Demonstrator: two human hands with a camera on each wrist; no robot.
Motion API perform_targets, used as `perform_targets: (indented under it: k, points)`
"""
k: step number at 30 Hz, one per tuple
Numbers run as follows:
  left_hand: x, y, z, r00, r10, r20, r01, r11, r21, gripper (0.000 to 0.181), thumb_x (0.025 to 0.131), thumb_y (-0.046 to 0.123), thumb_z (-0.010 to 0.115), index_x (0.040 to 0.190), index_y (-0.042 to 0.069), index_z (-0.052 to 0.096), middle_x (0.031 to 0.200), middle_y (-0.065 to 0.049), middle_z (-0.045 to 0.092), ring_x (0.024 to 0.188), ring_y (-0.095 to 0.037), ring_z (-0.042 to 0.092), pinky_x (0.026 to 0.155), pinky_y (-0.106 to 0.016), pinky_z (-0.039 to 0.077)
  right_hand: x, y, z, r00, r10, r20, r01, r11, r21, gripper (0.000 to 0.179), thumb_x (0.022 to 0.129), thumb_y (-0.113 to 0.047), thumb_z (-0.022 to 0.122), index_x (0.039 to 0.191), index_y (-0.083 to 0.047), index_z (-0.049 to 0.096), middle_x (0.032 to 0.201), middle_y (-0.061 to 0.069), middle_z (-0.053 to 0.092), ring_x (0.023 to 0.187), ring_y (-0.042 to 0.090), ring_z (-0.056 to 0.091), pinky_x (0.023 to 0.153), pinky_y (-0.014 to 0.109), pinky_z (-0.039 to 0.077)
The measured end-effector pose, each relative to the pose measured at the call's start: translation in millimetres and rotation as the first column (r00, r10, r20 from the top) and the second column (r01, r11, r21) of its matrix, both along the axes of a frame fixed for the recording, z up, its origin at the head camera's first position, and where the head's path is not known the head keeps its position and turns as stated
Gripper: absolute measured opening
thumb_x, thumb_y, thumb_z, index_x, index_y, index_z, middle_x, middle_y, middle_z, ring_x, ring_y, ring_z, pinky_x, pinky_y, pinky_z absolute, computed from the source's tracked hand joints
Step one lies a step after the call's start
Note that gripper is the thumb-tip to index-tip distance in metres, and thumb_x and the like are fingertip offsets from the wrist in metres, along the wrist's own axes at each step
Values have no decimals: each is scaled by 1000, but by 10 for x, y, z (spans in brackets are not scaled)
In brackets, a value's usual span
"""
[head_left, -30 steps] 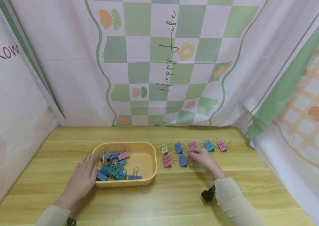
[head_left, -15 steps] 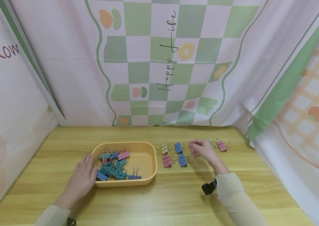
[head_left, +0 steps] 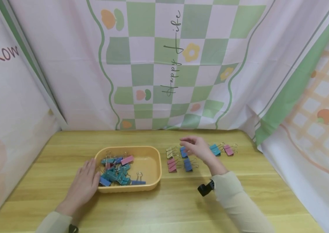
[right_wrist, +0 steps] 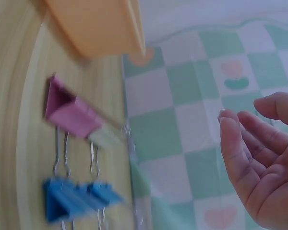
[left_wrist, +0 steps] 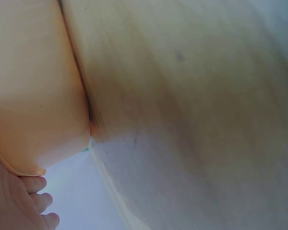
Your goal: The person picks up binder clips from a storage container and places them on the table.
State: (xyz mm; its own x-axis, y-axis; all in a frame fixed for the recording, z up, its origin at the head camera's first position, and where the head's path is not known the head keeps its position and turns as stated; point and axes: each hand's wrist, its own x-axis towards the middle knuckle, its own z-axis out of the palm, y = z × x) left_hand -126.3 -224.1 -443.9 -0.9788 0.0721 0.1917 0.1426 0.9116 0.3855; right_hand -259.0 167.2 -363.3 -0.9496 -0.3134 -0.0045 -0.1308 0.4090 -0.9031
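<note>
My left hand [head_left: 85, 179] rests with extended fingers along the left side of a yellow plastic bin [head_left: 153, 186], and its fingertips also show beside the bin wall [left_wrist: 38, 110] in the left wrist view. Teal, blue and pink binder clips [head_left: 118, 174] lie heaped in the bin's left half. My right hand [head_left: 198, 149] hovers above the clips laid out on the table, thumb and fingers apart and holding nothing, as the right wrist view shows. Below it are blue clips [head_left: 187, 165], with a pink clip [head_left: 172, 165] and a cream clip [head_left: 170, 152] to the left.
A teal clip [head_left: 215, 149] and a pink clip [head_left: 228, 150] lie right of my right hand in the back row. Checkered cloth [head_left: 168, 74] hangs behind the wooden table [head_left: 164, 210], with more cloth at both sides.
My right hand has risen and moved left and back, from beside the blue and pink clips to over the back row. The teal clip is uncovered again. My left hand has stayed put.
</note>
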Motion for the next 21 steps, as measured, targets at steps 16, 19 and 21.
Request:
perform_targets:
  k: [16, 19, 21]
  points:
    - [-2, -5, -12, 1000, 3, -2, -3, 1000, 14, 58, 101, 28, 28, 141, -11, 17, 146, -29, 16, 132, -45, 13, 106, -57, 11, 129, -657, -25, 961, 261, -94, -259, 965, 37, 28, 91, -12, 58, 112, 7, 58, 88, 14, 64, 68, 23, 61, 61, 39, 55]
    - [1, -4, -8, 1000, 3, 5, -3, 1000, 17, 58, 101, 29, 28, 141, -11, 17, 146, -29, 15, 133, -45, 13, 106, -56, 11, 171, -752, -57, 953, 297, -53, -296, 955, 28, 28, 91, -11, 58, 113, 6, 58, 93, 14, 63, 69, 21, 61, 62, 40, 55]
    - [-4, -4, -8, 1000, 3, 7, -3, 1000, 15, 58, 101, 29, 28, 141, -11, 17, 146, -29, 15, 133, -44, 13, 106, -56, 10, 197, -809, -85, 945, 324, -39, -323, 946, 28, 27, 91, -10, 58, 113, 5, 59, 95, 12, 62, 70, 21, 61, 61, 38, 55]
